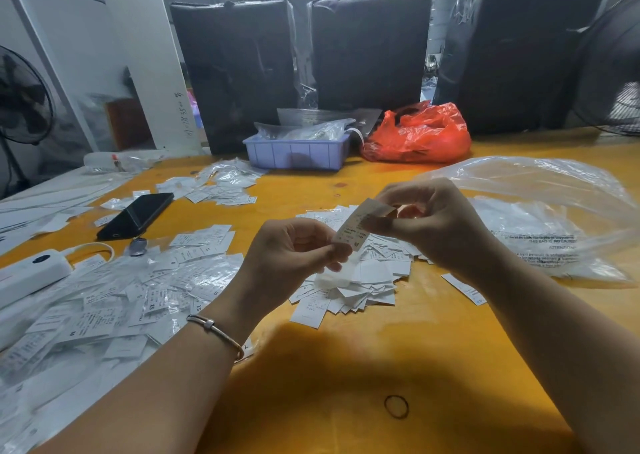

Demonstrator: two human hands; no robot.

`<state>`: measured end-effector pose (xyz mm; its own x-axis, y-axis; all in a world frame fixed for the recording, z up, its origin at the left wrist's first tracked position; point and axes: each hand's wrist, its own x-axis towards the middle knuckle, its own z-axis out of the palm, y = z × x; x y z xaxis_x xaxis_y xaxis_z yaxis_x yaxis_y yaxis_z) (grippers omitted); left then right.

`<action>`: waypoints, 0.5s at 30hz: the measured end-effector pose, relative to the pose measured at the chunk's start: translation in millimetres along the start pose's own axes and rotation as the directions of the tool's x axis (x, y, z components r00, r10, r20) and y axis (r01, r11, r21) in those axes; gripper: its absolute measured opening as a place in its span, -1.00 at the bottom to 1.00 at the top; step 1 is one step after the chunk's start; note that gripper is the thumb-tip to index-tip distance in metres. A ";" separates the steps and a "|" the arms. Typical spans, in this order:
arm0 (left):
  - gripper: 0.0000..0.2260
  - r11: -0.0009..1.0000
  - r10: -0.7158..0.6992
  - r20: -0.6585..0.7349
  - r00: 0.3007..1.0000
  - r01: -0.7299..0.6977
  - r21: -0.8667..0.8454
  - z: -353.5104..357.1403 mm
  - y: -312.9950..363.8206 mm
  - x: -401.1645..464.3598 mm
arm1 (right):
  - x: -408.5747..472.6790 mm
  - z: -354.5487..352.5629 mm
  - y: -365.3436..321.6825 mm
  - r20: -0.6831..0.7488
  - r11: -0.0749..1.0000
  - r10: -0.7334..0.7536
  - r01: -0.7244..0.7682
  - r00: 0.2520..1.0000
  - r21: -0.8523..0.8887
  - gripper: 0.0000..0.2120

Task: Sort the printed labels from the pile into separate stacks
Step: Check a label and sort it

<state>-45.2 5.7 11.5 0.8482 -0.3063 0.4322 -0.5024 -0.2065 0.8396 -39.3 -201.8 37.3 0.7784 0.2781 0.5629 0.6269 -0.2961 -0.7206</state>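
Observation:
A white printed label point(360, 223) marked M is held up over the table between both hands. My right hand point(433, 225) pinches its upper end and my left hand point(294, 249) pinches its lower end. Below my left hand hangs a small bundle of white labels point(334, 277); whether that hand holds it I cannot tell. Under the hands lies a loose pile of labels point(363, 280) on the yellow table point(346, 367). More labels, some in clear sleeves, spread in heaps point(114, 301) at the left. Another small group point(221, 183) lies farther back.
A black phone point(138, 214) and a white power bank point(31, 273) lie at the left. A clear plastic bag point(540, 218) covers the right side. A lilac tray point(298, 152), a red bag point(419, 135) and black wrapped bundles point(370, 45) stand behind. A rubber band point(396, 406) lies near me.

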 end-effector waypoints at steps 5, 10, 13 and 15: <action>-0.82 1.000 0.002 0.052 0.999 -0.003 0.020 2.8 -0.5 -0.2 | -1.3 6.2 -2.2 0.139 0.993 0.058 -0.042 0.989 -0.110 -0.92; -0.81 0.998 -0.033 0.020 0.999 0.032 0.049 0.5 -3.0 0.4 | -2.3 5.0 -3.4 -0.005 0.999 0.028 -0.028 1.000 -0.038 -0.77; -0.81 0.998 -0.048 0.011 0.999 0.047 0.038 0.5 -3.0 0.1 | -1.3 4.4 -4.8 -0.078 0.997 -0.019 0.013 0.997 -0.076 -0.85; -0.82 0.998 -0.055 0.008 0.998 0.055 0.022 1.1 -3.1 0.7 | -2.1 8.8 -5.5 -0.076 0.992 -0.049 0.039 0.996 -0.123 -0.88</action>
<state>-43.3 5.1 8.9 0.8732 -0.3016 0.3829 -0.4587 -0.2430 0.8547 -44.6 -192.7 36.6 0.7473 0.2221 0.6262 0.6562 -0.3951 -0.6429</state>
